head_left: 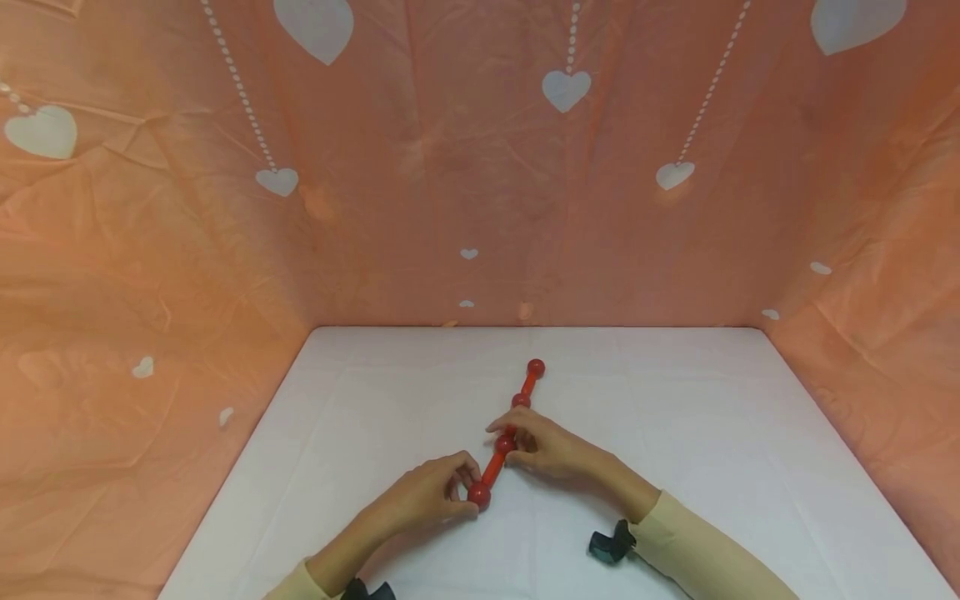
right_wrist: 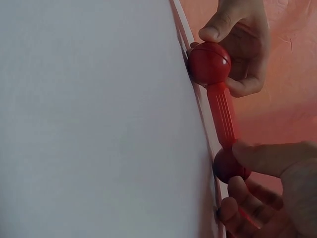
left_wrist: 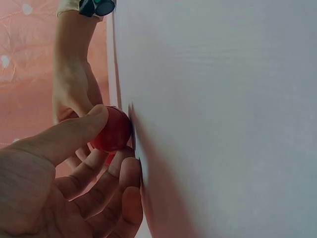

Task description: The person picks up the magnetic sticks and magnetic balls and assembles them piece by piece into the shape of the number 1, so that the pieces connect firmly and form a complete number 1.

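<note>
A line of red balls and short red rods slants across the white tabletop. My left hand (head_left: 429, 492) pinches the near end ball (head_left: 479, 497) between thumb and fingers; the left wrist view shows the thumb pressed on this red ball (left_wrist: 113, 130). A grooved red rod (right_wrist: 223, 115) runs from it to a second ball (right_wrist: 229, 165), which my right hand (head_left: 551, 447) holds between thumb and fingers. Beyond the right hand lie a third ball (head_left: 521, 401), another rod (head_left: 528, 383) and the far end ball (head_left: 536, 367). Right fingers partly hide the stretch between the middle balls.
Around the pieces spreads the white tabletop (head_left: 720, 433). Orange cloth (head_left: 480, 183) with pale hearts hangs behind the table and along both sides. A dark wrist camera (head_left: 611, 543) sits under the right sleeve, low over the table.
</note>
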`<state>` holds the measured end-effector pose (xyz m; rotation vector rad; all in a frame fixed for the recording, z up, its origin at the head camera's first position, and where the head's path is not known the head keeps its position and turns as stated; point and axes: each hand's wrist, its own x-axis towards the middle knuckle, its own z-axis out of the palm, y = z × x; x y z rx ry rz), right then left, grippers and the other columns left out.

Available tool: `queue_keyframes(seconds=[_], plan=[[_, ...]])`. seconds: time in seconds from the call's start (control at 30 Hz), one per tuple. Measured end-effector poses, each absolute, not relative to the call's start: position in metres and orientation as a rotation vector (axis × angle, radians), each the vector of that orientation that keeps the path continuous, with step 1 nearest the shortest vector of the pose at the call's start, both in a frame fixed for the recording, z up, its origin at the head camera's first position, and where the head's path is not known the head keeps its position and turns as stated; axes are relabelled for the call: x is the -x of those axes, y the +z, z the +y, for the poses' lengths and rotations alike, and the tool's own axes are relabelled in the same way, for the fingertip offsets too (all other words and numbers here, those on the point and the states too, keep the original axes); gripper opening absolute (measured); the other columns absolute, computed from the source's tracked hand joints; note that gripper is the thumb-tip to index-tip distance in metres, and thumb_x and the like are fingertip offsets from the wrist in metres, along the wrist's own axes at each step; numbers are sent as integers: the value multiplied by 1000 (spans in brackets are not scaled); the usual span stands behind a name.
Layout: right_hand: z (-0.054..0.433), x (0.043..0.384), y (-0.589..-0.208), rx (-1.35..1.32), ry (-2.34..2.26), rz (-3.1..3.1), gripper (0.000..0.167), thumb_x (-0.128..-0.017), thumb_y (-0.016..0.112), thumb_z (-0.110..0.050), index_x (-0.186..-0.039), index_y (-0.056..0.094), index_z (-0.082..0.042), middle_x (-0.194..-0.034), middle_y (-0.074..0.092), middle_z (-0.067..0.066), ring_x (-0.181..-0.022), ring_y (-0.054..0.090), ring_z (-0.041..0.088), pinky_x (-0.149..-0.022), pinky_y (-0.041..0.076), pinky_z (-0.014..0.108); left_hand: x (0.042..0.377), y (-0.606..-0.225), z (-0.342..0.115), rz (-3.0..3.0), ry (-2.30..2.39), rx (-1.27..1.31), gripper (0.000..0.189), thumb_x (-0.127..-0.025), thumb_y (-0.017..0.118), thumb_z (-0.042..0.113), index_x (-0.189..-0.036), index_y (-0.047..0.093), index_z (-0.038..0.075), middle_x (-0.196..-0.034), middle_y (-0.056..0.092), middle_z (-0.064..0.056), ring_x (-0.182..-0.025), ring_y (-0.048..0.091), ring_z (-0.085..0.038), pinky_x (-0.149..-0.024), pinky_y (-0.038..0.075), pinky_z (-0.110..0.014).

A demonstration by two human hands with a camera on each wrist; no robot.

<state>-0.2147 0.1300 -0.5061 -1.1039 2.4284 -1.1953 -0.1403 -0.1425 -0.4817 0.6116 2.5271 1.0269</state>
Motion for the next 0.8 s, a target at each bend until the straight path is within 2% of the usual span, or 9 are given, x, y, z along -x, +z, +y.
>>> queue_keyframes(seconds=[0.17, 0.27, 0.47, 0.57, 0.8], plan=[[131, 212, -503, 1147, -1248, 2482, 53, -99, 79, -10, -146, 58, -18, -133, 58, 7, -96, 60, 12, -87, 57, 28, 142, -483, -143, 2528, 1017, -614, 35, -89, 90, 26, -115, 67, 23, -94, 67, 13, -76, 58, -8, -68, 50, -26], [132, 210, -500, 1122, -1284, 2545, 47, -99, 78, -8, -142, 61, -17, -135, 55, 9, -97, 63, 13, -88, 59, 28, 142, -482, -142, 2523, 1020, -610, 36, -88, 91, 25, -115, 67, 23, -93, 67, 13, -74, 58, -9, -67, 51, -26], [134, 207, -499, 1078, -1309, 2627, 36, -98, 78, -7, -131, 64, -14, -123, 60, 6, -97, 59, 22, -83, 56, 29, 142, -480, -140, 2517, 1020, -611, 36, -87, 91, 23, -114, 67, 23, -92, 67, 12, -74, 58, -9, -66, 51, -25], [135, 205, -500, 1017, -1282, 2629, 34, -98, 78, -11, -129, 65, -15, -114, 63, 3, -94, 58, 20, -80, 54, 28, 143, -480, -140, 2509, 1009, -637, 36, -87, 91, 21, -113, 67, 24, -93, 67, 12, -74, 59, -8, -67, 51, -25], [137, 200, -502, 853, -1218, 2622, 31, -99, 79, -16, -127, 67, -22, -104, 66, -8, -89, 57, 14, -76, 53, 28, 146, -480, -137, 2466, 1008, -718, 35, -88, 89, 18, -113, 66, 25, -98, 69, 13, -77, 60, -6, -69, 51, -25]])
